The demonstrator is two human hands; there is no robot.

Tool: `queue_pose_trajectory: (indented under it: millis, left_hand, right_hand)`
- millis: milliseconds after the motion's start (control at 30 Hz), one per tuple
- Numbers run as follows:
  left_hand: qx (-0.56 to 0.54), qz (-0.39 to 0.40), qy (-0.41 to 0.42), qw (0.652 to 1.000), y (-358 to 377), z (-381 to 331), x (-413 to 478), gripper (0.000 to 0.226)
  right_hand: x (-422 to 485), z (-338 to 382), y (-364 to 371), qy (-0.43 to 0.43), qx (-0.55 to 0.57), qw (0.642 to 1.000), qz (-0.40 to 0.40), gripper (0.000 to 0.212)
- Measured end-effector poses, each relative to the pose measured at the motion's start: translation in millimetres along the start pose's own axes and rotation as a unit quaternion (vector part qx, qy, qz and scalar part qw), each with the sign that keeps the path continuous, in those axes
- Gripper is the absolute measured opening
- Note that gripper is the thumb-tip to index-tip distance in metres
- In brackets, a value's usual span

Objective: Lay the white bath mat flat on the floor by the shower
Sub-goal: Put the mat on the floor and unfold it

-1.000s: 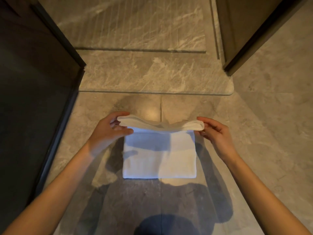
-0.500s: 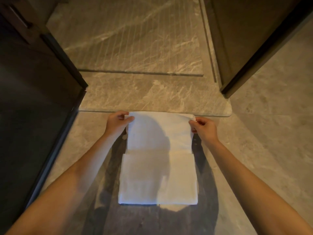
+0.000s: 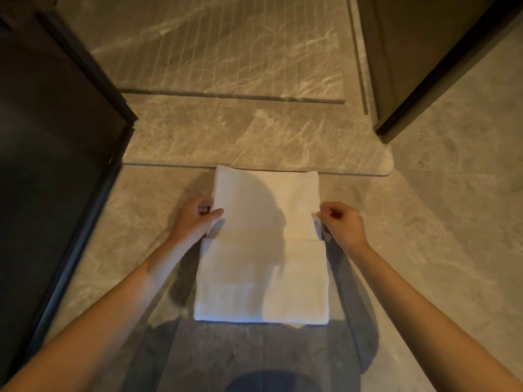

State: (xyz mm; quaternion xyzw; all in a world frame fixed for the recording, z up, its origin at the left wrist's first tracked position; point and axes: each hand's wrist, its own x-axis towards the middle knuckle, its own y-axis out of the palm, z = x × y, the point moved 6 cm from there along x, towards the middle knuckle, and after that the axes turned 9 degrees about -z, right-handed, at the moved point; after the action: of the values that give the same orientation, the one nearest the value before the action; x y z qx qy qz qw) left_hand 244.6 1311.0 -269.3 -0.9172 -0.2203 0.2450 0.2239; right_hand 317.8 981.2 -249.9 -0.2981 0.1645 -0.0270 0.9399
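The white bath mat (image 3: 263, 250) lies on the marble floor, partly unfolded, still doubled along its length. Its far edge reaches the raised shower threshold (image 3: 368, 168). The near half lies flat; the far half is a separate flap folded outward. My left hand (image 3: 195, 219) grips the flap's left edge, thumb on top. My right hand (image 3: 338, 222) pinches the flap's right edge with curled fingers. A shadow of a head falls across the middle of the mat.
A dark glass panel with a black frame (image 3: 85, 179) stands close on the left. A dark door or wall edge (image 3: 410, 103) rises at the upper right. The ribbed shower floor (image 3: 226, 46) lies beyond the threshold. Open marble floor extends to the right.
The top fold was lifted, flipped away from me and laid down toward the threshold. Both hands have since slid back along the flap's side edges.
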Motion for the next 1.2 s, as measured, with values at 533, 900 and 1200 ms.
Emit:
queue_pose_trajectory:
  millis: [533,900,1200]
  left_hand:
    - [0.129,0.129,0.036,0.983,-2.6,22.3,-35.1,0.042]
    - [0.119,0.141,0.060,0.981,-15.4,13.0,-44.7,0.014]
    - [0.045,0.183,0.043,0.981,-67.9,-27.4,-124.3,0.016]
  right_hand:
    - [-34.0,-48.0,2.1,0.083,-0.020,0.989,0.124,0.033]
    - [-54.5,-21.4,-11.0,0.083,0.035,0.990,0.112,0.021]
    - [-117.8,18.1,-60.4,0.073,0.003,0.993,0.088,0.018]
